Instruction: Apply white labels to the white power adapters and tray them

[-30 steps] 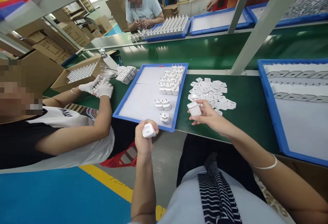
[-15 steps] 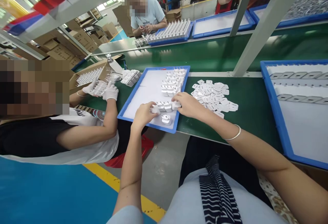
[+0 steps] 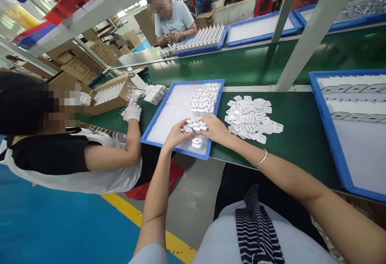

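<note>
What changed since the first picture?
The left hand moved forward, the right hand leftward, each bringing a white plug to the blue tray; both now hold the short row of plugs from its ends. The single plug in front and pile of white plates stayed put.

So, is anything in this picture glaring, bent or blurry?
Head view: pale glare on the far green surface; same head view: the grey post slants, perhaps partly lens distortion; head view again: the held white plugs show little fine detail.
</note>
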Demonstrator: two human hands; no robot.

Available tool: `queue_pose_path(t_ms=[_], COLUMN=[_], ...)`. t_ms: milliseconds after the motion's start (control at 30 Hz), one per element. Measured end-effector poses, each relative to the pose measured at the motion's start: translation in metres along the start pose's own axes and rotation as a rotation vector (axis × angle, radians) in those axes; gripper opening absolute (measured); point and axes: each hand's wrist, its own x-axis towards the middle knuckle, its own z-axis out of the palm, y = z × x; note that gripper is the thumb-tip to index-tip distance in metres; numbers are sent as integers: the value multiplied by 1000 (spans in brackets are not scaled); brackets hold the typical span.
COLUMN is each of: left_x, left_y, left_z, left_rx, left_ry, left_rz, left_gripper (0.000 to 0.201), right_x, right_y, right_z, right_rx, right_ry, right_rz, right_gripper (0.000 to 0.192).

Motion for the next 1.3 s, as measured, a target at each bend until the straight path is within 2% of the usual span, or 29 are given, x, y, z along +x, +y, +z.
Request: queue_pose_path(t_ms=[200, 333, 433, 833, 967, 1100, 1300], left_x=[25, 40, 42, 46, 43, 42, 33], left_y=[6, 9, 11, 7, 9, 11, 9], left_z=[13, 22, 27, 30, 30, 32, 31], left_rx=[-38, -41, -34, -65, -67, -106, -122], left_ry=[125, 194, 217, 228, 217, 152, 146], left_rz=[4, -24, -47, -35, -46, -40, -109], left_gripper=[63, 63, 57, 66, 65, 61, 74], right_x=[14, 14, 9, 13, 10, 5, 1], right_y=[11, 14, 15, 21, 21, 24, 22], right_z=[6, 5, 3, 1, 5, 8, 1], right_rx=[-4, -8, 6, 22, -9, 13, 113], right_ry=[131, 230, 280, 269, 291, 305, 353], right_rz=[-23, -9, 11, 78, 111, 133, 137], right_gripper=[27, 41, 48, 25, 30, 39, 40])
